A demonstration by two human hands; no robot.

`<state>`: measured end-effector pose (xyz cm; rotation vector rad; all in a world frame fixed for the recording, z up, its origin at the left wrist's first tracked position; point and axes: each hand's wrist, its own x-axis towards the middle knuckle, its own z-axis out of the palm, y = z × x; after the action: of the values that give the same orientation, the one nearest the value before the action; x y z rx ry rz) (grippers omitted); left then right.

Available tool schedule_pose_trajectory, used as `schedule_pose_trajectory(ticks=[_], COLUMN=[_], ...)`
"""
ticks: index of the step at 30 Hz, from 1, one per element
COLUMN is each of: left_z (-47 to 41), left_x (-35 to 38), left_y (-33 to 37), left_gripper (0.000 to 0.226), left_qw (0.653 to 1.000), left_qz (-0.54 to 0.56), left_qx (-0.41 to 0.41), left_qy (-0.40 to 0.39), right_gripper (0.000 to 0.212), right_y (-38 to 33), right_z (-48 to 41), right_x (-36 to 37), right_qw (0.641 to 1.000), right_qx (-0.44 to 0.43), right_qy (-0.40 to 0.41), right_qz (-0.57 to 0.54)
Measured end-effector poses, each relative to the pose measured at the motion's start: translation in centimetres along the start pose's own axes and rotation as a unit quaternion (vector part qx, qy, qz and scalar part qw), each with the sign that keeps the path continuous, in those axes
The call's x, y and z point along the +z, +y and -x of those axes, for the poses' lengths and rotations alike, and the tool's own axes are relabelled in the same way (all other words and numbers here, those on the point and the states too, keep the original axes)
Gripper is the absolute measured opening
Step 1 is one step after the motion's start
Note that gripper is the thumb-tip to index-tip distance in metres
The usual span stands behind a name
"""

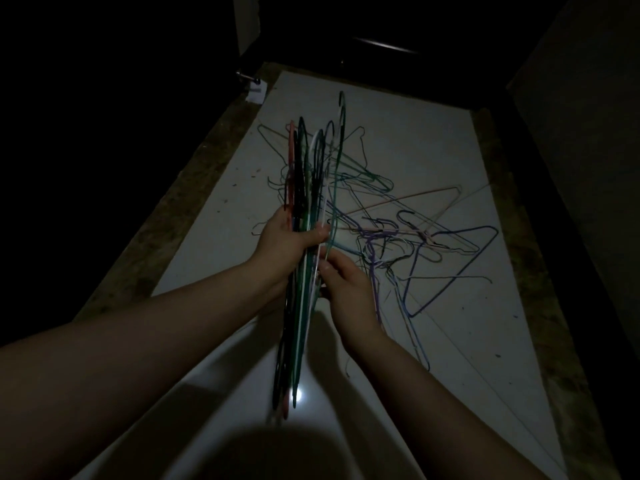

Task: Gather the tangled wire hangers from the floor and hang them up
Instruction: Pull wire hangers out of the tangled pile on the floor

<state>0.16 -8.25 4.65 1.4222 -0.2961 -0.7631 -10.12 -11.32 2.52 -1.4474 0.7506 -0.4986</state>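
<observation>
A bundle of wire hangers (304, 168) in red, black, green, white and blue stands edge-on in front of me, hooks pointing away. My left hand (287, 240) is shut around the bundle's middle. Just below it, my right hand (346, 289) pinches the wires on the bundle's right side. A tangled pile of hangers (415, 237) lies on the pale floor beyond and to the right of my hands, with a blue hanger (450, 271) and a peach hanger (415, 202) on top.
The white tiled floor (415, 140) is bordered by speckled brown strips (166, 237) on both sides. Dark walls or doors enclose the space. A metal handle (247, 77) and a white paper scrap (255, 91) sit at the far left. The lighting is dim.
</observation>
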Motion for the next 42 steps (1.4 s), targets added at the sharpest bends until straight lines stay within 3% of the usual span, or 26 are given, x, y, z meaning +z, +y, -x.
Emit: schedule_pose_trajectory(ticks=[12,20,28,42], left_z=[0.4,2.8,6.1,14.6], left_x=[-1.1,-1.3,0.3,3.0], left_y=[2.4,9.5,26.0,62.7], left_gripper=[0.038,0.04,0.036,0.03], left_qw=[1.0,0.998,0.999,0.999], left_qz=[-0.005,0.0,0.007,0.022], left_qx=[-0.025,-0.06,-0.05,0.021], left_qy=[0.005,-0.002,-0.018,-0.03], right_gripper=[0.038,0.019,0.038,0.04], right_y=[-2.4,-11.2,-28.4,-64.6], right_z=[0.3,1.9,3.8,7.1], right_x=[1.1,1.4,2.1,3.8], right_qw=[0.991,0.981,0.981,0.98], right_qx=[-0.039,0.017,0.024,-0.045], right_qy=[-0.005,-0.016,0.022,0.016], right_qz=[0.129,0.19,0.19,0.192])
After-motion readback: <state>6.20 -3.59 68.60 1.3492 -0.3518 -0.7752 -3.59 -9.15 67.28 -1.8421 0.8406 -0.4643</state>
